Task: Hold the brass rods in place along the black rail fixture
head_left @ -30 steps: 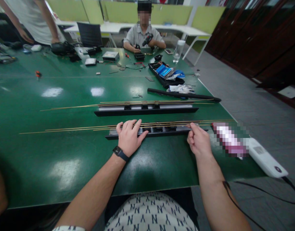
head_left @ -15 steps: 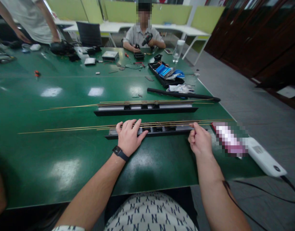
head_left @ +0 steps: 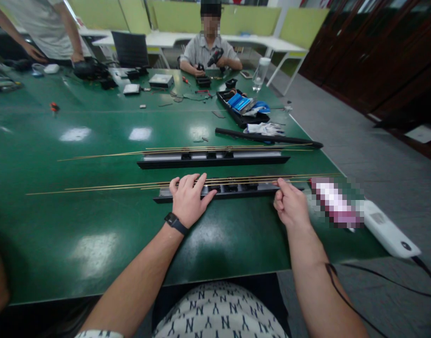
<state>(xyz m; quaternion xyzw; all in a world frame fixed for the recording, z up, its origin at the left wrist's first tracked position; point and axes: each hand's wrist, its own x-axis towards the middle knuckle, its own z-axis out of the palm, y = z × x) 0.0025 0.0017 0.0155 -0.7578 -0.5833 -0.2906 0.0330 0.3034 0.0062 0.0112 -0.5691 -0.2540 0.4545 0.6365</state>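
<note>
My left hand lies with fingers spread across a long black channel-shaped bar and several thin brass-coloured rods running along it. The part of the bar beneath that palm is hidden. My right hand is closed at the bar's right end, thumb and index finger pinched at the end of one thin rod; the exact grip is partly hidden. Small black blocks sit inside the bar between my hands. A similar bar lies parallel behind it, with more thin rods along it.
Behind the bars are a long black tube, white gloves and a black tray with blue packets. A white power strip lies at the right edge. Across the green table a person holds a drill; another stands far left.
My right hand has shifted very slightly to the left along the rods. My left hand stays in place on the bar.
</note>
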